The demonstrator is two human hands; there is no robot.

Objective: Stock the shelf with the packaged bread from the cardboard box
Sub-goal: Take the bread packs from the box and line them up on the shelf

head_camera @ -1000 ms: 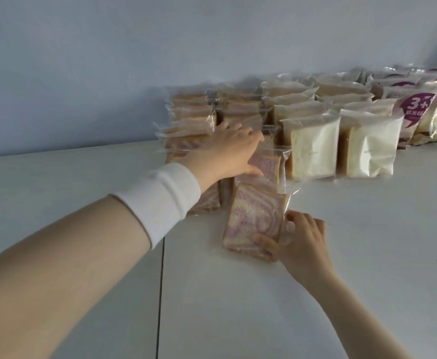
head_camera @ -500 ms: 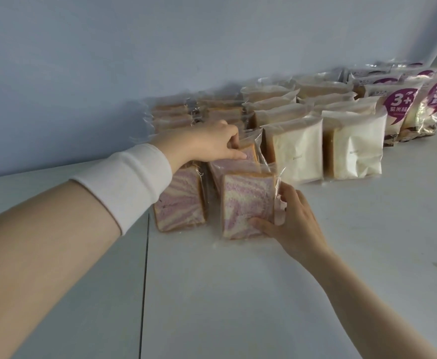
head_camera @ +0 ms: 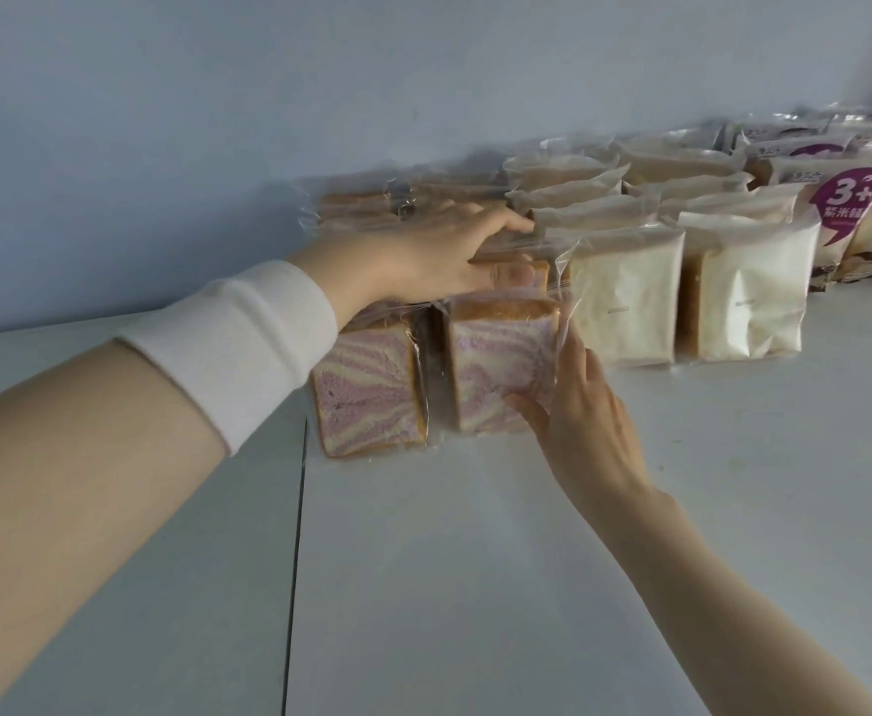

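A clear-wrapped pack of purple-swirl bread (head_camera: 496,364) stands upright at the front of its row on the white shelf (head_camera: 527,560). My right hand (head_camera: 583,426) holds it, thumb across the lower front face and fingers up its right side. My left hand (head_camera: 423,255) lies flat over the tops of the swirl packs behind, its thumb pressing on the second pack's front. Another swirl pack (head_camera: 367,400) stands just to the left, partly under my left wrist. The cardboard box is out of view.
Right of the swirl rows stand rows of white bread packs (head_camera: 625,297), then packs with purple labels (head_camera: 847,209) at the far right. A pale wall (head_camera: 217,121) backs the shelf. A seam (head_camera: 297,534) runs down the shelf board.
The swirl pack in my right hand has gone from leaning low on the shelf to standing upright against its row. My left hand slid right over the pack tops.
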